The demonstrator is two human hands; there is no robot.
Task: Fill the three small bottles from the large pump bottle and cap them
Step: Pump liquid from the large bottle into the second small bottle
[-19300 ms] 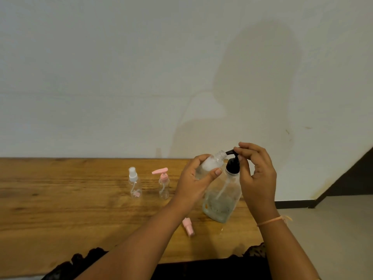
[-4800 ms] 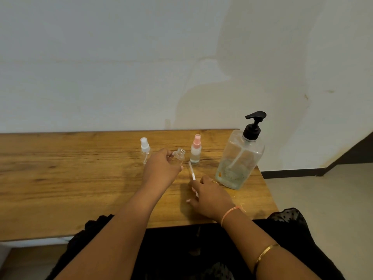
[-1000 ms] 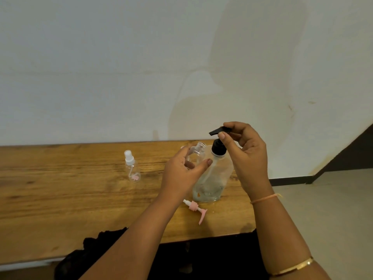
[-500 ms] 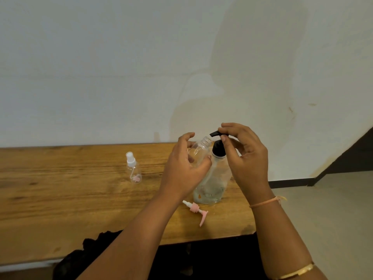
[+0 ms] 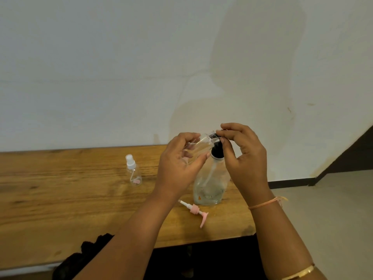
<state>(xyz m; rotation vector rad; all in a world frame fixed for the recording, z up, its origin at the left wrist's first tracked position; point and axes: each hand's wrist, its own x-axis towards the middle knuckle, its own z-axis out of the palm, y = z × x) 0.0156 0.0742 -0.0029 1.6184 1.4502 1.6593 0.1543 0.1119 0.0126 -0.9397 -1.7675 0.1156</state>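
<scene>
While leaving the pink pump cap (image 5: 194, 210) lying loose on the wooden table (image 5: 60, 199) just in front of the large pump bottle (image 5: 210, 184), gripping the uncapped small bottle (image 5: 201, 145) in the left hand (image 5: 178, 165), fingers curled round it, just left of the black pump head (image 5: 217, 152). Tilting it, long axis slanting up and rightward, mouth pointing at the nozzle. Curling the right hand (image 5: 243, 156) over the black pump head, hiding the spout. Leaving the capped spray bottle (image 5: 134, 174) standing upright farther back, well left of the large pump bottle.

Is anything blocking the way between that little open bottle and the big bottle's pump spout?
Nothing visible. The left hand holds the small bottle tilted, its open mouth right at the black spout; the right hand grips the pump head.
</scene>
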